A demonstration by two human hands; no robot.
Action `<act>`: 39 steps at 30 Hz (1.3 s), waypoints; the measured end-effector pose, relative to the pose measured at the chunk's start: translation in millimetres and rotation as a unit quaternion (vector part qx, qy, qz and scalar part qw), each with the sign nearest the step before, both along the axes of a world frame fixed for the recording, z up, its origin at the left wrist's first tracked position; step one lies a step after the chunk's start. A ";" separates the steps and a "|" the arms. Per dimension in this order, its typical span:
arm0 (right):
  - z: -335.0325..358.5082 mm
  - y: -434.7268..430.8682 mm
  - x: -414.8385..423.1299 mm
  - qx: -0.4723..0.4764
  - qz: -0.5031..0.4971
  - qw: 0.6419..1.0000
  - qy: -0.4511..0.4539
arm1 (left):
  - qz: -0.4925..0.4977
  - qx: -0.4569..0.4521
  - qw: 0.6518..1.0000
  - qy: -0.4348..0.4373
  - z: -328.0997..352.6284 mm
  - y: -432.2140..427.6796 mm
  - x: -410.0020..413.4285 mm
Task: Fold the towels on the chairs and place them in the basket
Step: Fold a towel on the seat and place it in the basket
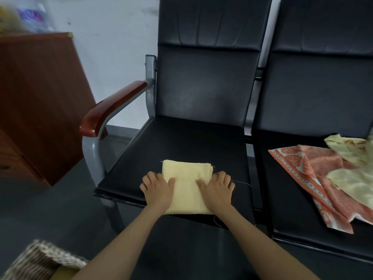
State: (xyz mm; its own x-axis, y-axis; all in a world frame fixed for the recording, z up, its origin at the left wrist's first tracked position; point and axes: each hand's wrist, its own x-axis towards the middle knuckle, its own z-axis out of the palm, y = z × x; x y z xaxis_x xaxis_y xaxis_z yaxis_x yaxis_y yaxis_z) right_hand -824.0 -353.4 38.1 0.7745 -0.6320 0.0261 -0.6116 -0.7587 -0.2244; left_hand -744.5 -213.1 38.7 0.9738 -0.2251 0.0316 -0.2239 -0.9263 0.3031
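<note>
A folded pale yellow towel (186,184) lies near the front edge of the left black chair seat (161,146). My left hand (157,187) holds its left edge, thumb on top and fingers curled at the side. My right hand (217,187) holds the right edge the same way. On the right chair seat (286,209) lie an unfolded orange patterned towel (314,174) and a crumpled pale yellow towel (355,178) partly over it. A woven basket (38,261) sits on the floor at the bottom left, its inside mostly out of view.
The left chair has a red-brown armrest (113,108) on a grey metal frame. A brown wooden cabinet (40,102) stands to the left against the wall. Dark floor lies between the cabinet, the basket and the chairs.
</note>
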 end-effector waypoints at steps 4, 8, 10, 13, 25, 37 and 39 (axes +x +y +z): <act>1.8 4.2 0.3 0.002 0.024 1.000 -0.016 | -0.021 -0.025 0.999 -0.008 3.6 -1.8 2.1; 21.2 -6.2 -1.0 0.171 -0.021 0.976 -0.132 | -0.013 -0.336 0.926 0.171 23.9 -3.6 0.2; 38.8 -14.8 -4.8 0.325 -0.040 0.920 -0.214 | 0.003 -0.430 0.878 0.211 36.3 -7.0 -4.3; 57.3 -24.0 -15.1 0.399 -0.044 0.870 -0.287 | -0.014 -0.506 0.834 0.218 44.6 -10.8 -6.2; 64.7 -67.1 -49.2 0.377 0.094 0.884 -0.262 | -0.242 -0.412 0.832 0.282 55.0 -8.1 -0.1; 71.9 -85.7 -70.2 0.318 0.141 0.932 -0.097 | -0.256 -0.233 0.925 0.155 56.4 -22.6 -17.3; 72.7 -83.5 -67.5 0.259 0.127 0.948 -0.133 | -0.249 -0.227 0.935 0.108 56.7 -27.2 -21.8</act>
